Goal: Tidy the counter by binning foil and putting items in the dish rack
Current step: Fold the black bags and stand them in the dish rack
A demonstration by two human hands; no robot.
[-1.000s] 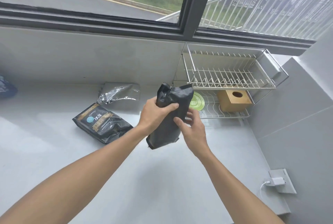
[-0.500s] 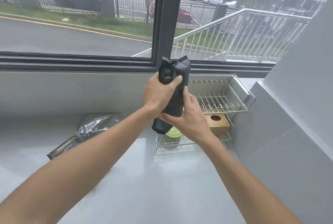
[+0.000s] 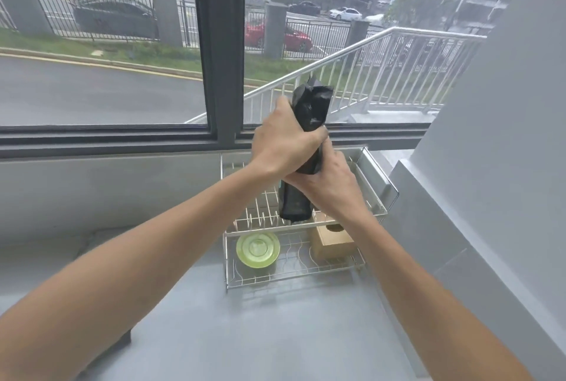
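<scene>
Up front in the head view, both hands clench one black bag, held upright above the dish rack. The left hand wraps its upper half; the right hand grips lower, nearer the rack. With the bag's long axis near vertical and its bottom end over the top shelf, a straight lowering looks likely to seat it there.

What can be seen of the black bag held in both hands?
The black bag is a matte, crinkled pouch, rolled or folded narrow and held roughly upright. Its crumpled top stands before the window; its bottom end hangs over the dish rack, upper tier. The left hand grips its middle, the right hand just below. Whether it touches the rack is unclear.
</scene>
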